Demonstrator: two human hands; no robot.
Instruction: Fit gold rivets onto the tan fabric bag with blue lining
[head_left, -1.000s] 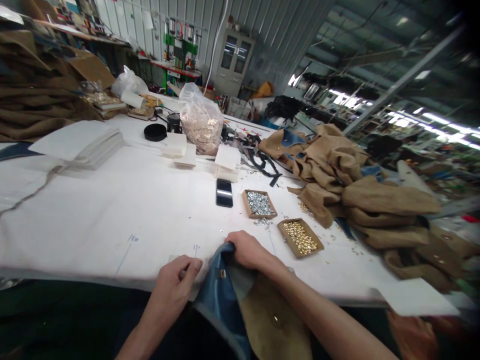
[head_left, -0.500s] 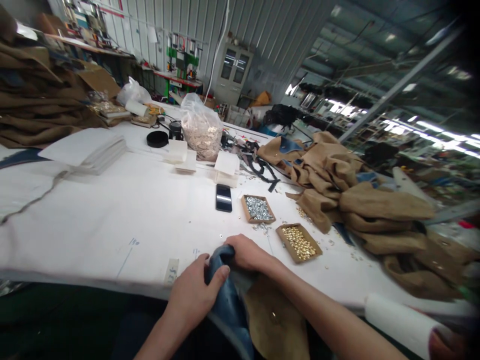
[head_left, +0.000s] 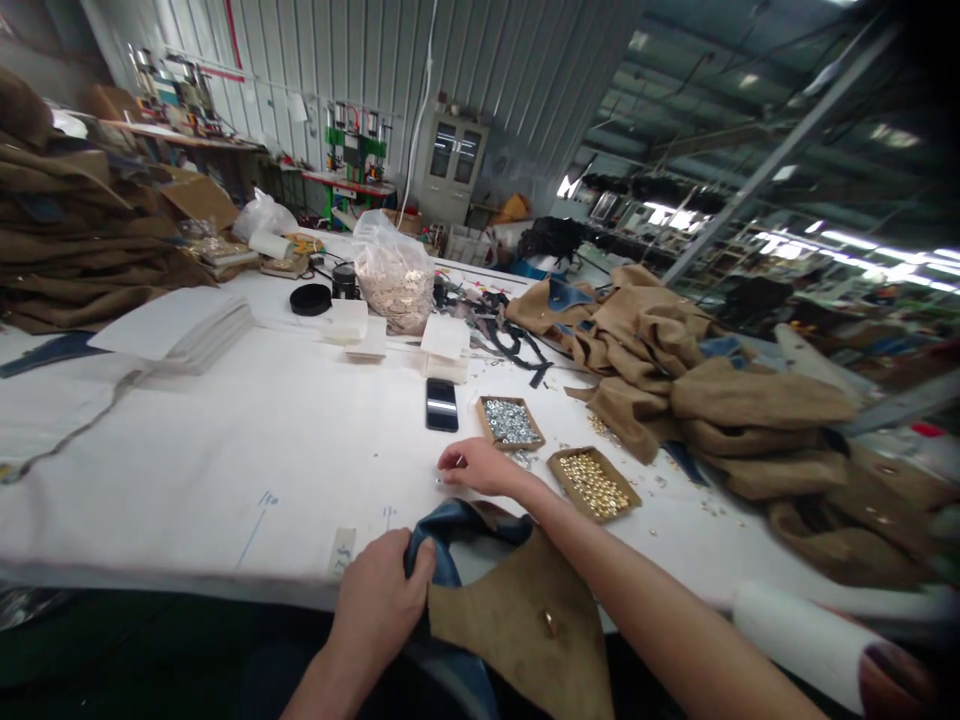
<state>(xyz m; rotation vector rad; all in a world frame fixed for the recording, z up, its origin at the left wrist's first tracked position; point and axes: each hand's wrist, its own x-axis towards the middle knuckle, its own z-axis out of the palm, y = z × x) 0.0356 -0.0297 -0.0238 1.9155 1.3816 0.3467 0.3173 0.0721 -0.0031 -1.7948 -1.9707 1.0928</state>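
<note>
My left hand [head_left: 382, 585] is closed on the blue edge of a garment piece [head_left: 517, 610], pinched between thumb and fingers. The piece is brown cloth with a blue facing and a gold metal fitting, hanging over the table's front edge. Above it, my right hand [head_left: 480, 468] reaches over the white tabletop, fingers bent and a little apart. A tiny silver metal piece [head_left: 439, 480] lies right at its fingertips. Close by are a small box of silver eyelet-like rings [head_left: 510, 421] and a box of gold metal fittings [head_left: 595, 484].
A phone [head_left: 442, 405] lies beyond my right hand. Brown garments [head_left: 675, 370] are heaped on the right, with more brown cloth [head_left: 82, 230] at the left. A clear plastic bag [head_left: 394, 275], stacked white paper [head_left: 176, 325] and a white roll [head_left: 795, 640] are on the table.
My right hand has let go of the garment's edge and moved up to the small silver piece. My left hand keeps its hold, and the brown side now spreads wider.
</note>
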